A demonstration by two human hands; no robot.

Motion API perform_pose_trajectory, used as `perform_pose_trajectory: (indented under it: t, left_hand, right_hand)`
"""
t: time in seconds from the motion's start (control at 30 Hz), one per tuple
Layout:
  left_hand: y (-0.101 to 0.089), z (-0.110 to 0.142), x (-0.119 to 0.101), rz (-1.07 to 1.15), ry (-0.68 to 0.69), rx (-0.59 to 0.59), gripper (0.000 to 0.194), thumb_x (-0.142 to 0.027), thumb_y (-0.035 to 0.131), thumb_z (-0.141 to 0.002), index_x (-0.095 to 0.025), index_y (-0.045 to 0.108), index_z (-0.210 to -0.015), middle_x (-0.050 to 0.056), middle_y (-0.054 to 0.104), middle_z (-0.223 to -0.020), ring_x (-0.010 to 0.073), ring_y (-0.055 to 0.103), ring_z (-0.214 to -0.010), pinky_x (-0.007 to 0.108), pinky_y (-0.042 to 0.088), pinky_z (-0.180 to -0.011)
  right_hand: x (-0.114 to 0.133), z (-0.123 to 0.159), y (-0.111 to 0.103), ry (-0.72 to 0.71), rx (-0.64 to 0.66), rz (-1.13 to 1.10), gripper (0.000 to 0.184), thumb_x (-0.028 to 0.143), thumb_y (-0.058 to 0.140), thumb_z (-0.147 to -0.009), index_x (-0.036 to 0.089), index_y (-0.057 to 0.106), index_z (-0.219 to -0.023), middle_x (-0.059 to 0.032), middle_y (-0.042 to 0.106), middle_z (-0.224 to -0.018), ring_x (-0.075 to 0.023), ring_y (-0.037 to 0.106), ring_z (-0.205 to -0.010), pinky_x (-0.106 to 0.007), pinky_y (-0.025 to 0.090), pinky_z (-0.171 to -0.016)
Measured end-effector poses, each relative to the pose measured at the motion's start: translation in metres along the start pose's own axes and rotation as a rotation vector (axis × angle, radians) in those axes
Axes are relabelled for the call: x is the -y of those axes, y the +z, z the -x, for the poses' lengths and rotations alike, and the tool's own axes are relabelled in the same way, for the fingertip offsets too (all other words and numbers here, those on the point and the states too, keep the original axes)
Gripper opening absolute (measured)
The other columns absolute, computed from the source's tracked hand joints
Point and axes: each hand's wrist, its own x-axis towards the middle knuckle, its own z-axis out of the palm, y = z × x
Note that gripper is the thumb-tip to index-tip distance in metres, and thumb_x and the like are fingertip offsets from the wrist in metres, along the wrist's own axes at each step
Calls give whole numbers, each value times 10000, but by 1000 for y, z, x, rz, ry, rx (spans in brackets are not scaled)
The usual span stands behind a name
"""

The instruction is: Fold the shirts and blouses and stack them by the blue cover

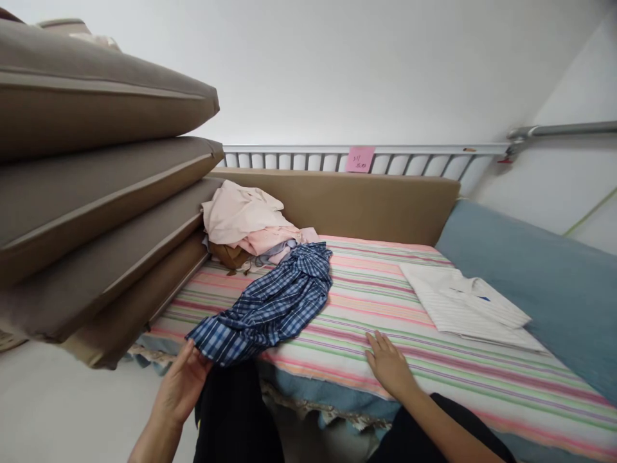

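And there at the near edge of the bed was the plaid cloth (284, 299), rumpled and stretched at a slant across the striped sheet (366, 308)! Its far end touched the heap of pink clothes (243, 218), and its near end reached the left grip (180, 382). That grip looked lightly pinched on the nearest corner, palm turned up, though the cloth covered part of the fingers and how firmly they held could not be told. Over on the other side, the right grip (391, 370) was spread, palm down on the sheet, nothing in it.

So the step in hand, as it read, was an early one: one corner taken, the rest a loose bunch, creases everywhere. Well off to the right, the white shirt (470, 302) lay folded, collar up, beside the blue cover (540, 276); to the left rose the cushions (110, 161), close by the pink heap.

What did the next move call for? Judging from that tangle, a second hold on the plaid cloth from the right grip, then an easy, even spread over the bare stripes between heap and shirt, without dragging the pink clothes where they touched.
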Motion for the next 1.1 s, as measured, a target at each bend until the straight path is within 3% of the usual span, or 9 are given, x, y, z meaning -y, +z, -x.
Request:
perform_pose_trajectory:
  t: [0.1,0.2,0.33,0.47,0.6,0.7,0.83,0.97,1.1]
  left_hand:
    - [5,4,14,-113,-13,-71,490,-152,679,-710,-259,579,-1177,27,687,-1067,179,653,-941,313,502,-890]
    - [6,9,25,-193,-31,-48,568,-195,706,-695,-264,535,-1233,47,653,-1157,213,607,-1057,334,460,-948]
    - [-3,19,35,-333,-57,33,528,-258,723,-678,-224,581,-1186,73,653,-1160,247,573,-1111,365,401,-1005]
    - [-13,30,43,-543,-103,109,419,-337,739,-640,-176,673,-1021,86,697,-1054,270,603,-1043,391,404,-985]
    - [-15,38,49,-772,-76,225,362,-421,696,-649,-168,706,-908,77,720,-947,264,623,-945,374,446,-906]
    - [-15,43,53,-1002,-31,242,274,-401,643,-692,-182,713,-842,54,721,-881,244,619,-882,336,464,-845]
    - [-16,44,59,-1219,11,351,187,-325,573,-755,-198,709,-770,27,705,-810,217,608,-824,282,459,-798]
    - [-19,39,66,-1250,28,468,185,-270,532,-794,-211,705,-769,12,692,-803,189,600,-795,251,447,-790]
    - [-19,34,69,-1235,18,585,194,-253,524,-809,-239,717,-820,16,697,-879,185,603,-825,252,441,-818]
  right_hand:
    - [9,-15,-17,-15,23,-78,496,267,381,-850,112,484,-1309,-162,445,-1372,-279,426,-1256,-438,364,-1006]
    - [39,-38,-46,-133,-27,-214,469,248,395,-843,119,511,-1280,-149,500,-1325,-245,484,-1201,-403,377,-1007]
    - [113,-67,-93,-392,-84,-374,440,236,437,-837,145,534,-1256,-116,532,-1295,-217,466,-1212,-368,347,-1041]
    - [195,-86,-132,-636,-43,-359,504,204,510,-800,182,489,-1303,-134,442,-1375,-226,404,-1261,-377,315,-1051]
    - [255,-100,-140,-853,-6,-182,607,108,532,-742,246,452,-1327,-122,316,-1455,-267,287,-1328,-452,282,-1041]
    - [275,-108,-133,-921,42,-62,458,100,532,-731,188,586,-1177,-152,338,-1434,-312,287,-1319,-503,275,-1020]
    - [257,-110,-132,-933,-22,-65,302,68,482,-733,137,644,-978,-150,502,-1300,-275,372,-1262,-494,242,-1046]
    - [189,-93,-128,-836,-184,-173,321,29,464,-699,151,609,-958,-121,501,-1309,-231,386,-1240,-452,223,-1075]
    - [123,-62,-101,-694,-102,-157,224,65,480,-744,165,606,-900,-123,539,-1266,-240,453,-1173,-446,302,-1030]
